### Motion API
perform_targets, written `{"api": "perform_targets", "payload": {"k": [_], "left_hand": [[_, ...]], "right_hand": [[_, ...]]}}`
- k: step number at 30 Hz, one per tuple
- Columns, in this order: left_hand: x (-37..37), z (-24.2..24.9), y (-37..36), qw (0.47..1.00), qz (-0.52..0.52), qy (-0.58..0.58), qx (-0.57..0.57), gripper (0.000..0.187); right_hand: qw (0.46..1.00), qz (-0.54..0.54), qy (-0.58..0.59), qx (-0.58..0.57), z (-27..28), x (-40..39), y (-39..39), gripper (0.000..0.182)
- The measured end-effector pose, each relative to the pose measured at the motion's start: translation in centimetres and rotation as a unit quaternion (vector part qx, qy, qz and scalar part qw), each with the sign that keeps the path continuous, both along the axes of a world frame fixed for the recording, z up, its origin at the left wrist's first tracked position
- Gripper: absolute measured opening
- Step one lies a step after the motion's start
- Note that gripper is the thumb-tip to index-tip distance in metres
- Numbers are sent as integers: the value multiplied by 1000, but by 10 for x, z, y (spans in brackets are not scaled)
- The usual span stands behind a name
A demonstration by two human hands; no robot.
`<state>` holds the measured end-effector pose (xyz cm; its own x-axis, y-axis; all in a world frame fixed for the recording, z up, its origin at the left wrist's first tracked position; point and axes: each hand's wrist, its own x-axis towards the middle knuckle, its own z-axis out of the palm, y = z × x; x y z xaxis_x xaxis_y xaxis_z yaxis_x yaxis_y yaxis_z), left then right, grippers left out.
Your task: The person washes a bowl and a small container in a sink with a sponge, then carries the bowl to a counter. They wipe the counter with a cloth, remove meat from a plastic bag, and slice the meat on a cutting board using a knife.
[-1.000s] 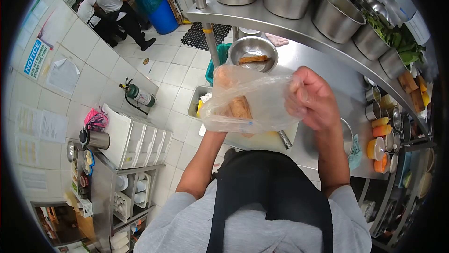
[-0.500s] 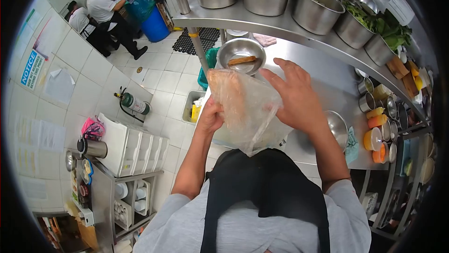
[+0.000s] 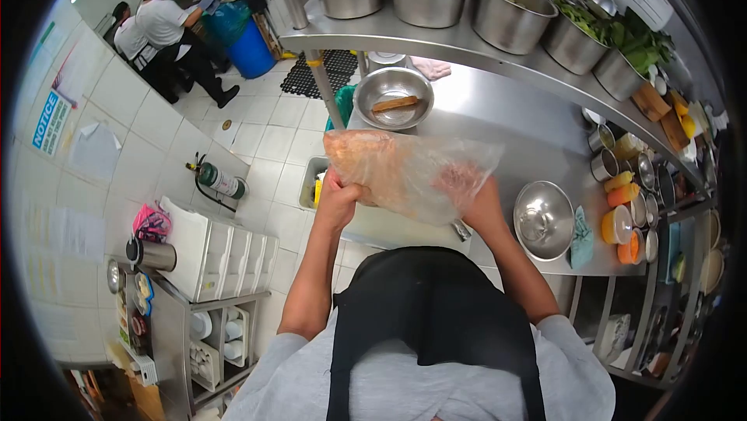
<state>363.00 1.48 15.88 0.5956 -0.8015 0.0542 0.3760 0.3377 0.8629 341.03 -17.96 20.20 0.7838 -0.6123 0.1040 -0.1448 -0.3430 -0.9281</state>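
Observation:
A clear plastic bag (image 3: 412, 195) with something pale orange-brown bunched in its left end is held up in front of my apron, above the counter. My left hand (image 3: 340, 201) is closed on the bag's left side, thumb on the near face. At the other end, my right hand (image 3: 464, 184) shows hazily through the plastic and looks to be inside the bag's mouth; its fingers are too blurred to make out. Beyond the bag stands a steel bowl (image 3: 424, 114) with a brown stick-like piece (image 3: 395, 103) lying in it.
Another steel bowl (image 3: 545, 221) sits on the steel counter (image 3: 498, 125) at right, beside a teal cloth (image 3: 581, 240) and sauce containers (image 3: 617, 225). Overhead, a shelf (image 3: 373, 32) carries steel pots. White drawers (image 3: 233, 254) stand at left. Two people are at work in the far left.
The bag has swung from hanging upright to lying more sideways. My right hand, spread beside it before, has moved down and behind or into the plastic. My left hand keeps its grip.

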Motion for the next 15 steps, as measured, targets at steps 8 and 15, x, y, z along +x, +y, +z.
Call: {"api": "perform_targets", "payload": {"k": [8, 15], "left_hand": [[-5, -5, 3, 984, -20, -140, 106, 61], [-6, -47, 3, 963, -31, -209, 168, 53]], "right_hand": [[989, 78, -95, -79, 45, 26, 15, 75], [963, 58, 35, 262, -69, 30, -13, 65]]}}
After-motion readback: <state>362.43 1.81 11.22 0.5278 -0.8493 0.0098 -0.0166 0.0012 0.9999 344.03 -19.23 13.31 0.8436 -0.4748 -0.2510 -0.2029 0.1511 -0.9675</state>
